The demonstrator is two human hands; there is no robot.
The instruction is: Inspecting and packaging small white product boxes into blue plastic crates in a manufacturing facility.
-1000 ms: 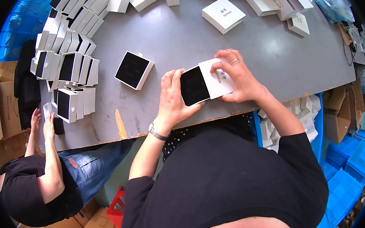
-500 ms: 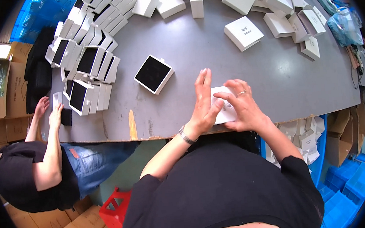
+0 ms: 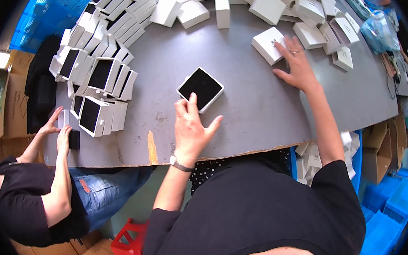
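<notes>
A white drawer-style box with a black lining (image 3: 201, 87) lies on the grey table in front of me, turned cornerwise. My left hand (image 3: 191, 131) is at its near left edge, the index fingertip at the rim and the thumb spread away. Farther off to the right, my right hand (image 3: 299, 66) reaches out with fingers extended over the right side of a closed white box (image 3: 268, 45) with dark print on top. It does not grip that box; whether the fingertips touch it I cannot tell.
Black-lined white boxes (image 3: 89, 116) stand in rows at the left; white boxes (image 3: 309, 7) pile up far right. A co-worker's hands (image 3: 60, 134) work at the left edge. Below the table's right edge, a blue bin (image 3: 357, 156) holds white pieces. A red stool (image 3: 127, 244) stands below left.
My hands have parted, and the white box piece between them is no longer in sight. The black-lined box has shifted right. My right hand has moved forward and right to the closed box.
</notes>
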